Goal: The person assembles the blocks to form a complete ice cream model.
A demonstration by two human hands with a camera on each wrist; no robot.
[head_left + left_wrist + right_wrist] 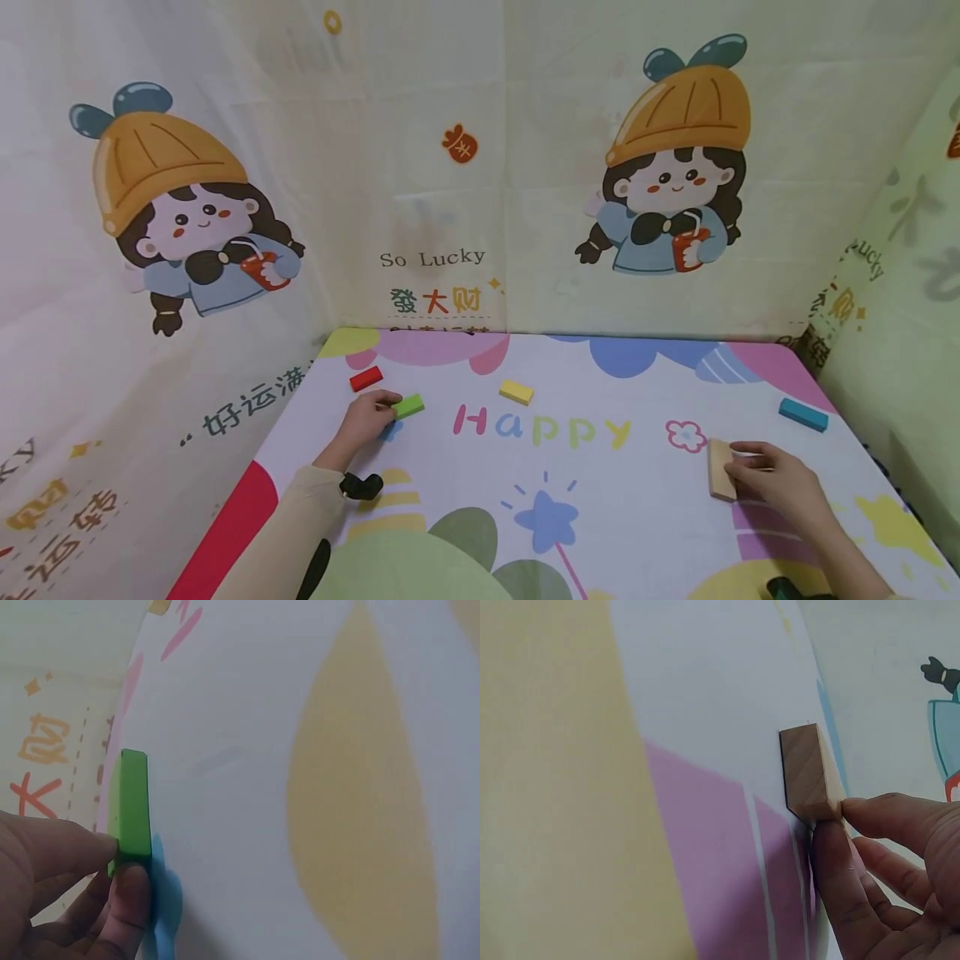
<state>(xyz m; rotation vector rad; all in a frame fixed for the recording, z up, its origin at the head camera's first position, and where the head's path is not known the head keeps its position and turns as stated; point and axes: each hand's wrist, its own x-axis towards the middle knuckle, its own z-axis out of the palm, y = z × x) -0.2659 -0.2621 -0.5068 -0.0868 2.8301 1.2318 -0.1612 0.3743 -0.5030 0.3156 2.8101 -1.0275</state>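
Note:
At the left of the table, my left hand (pixel 367 421) pinches one end of a small green block (pixel 409 406) between thumb and fingers. The left wrist view shows the green block (pixel 135 804) held at its near end. On the right side, my right hand (pixel 780 479) pinches a plain wooden block (pixel 722 471) by its edge, beside the printed flower. In the right wrist view, thumb and fingers grip the lower end of the wooden block (pixel 805 771). A red block (pixel 366 379) lies just behind my left hand.
A yellow block (pixel 517 392) lies near the back middle of the printed tabletop (pixel 630 508). Toward the right edge lies a blue block (pixel 803 414). Patterned cloth (pixel 420 183) hangs behind the table and at both sides.

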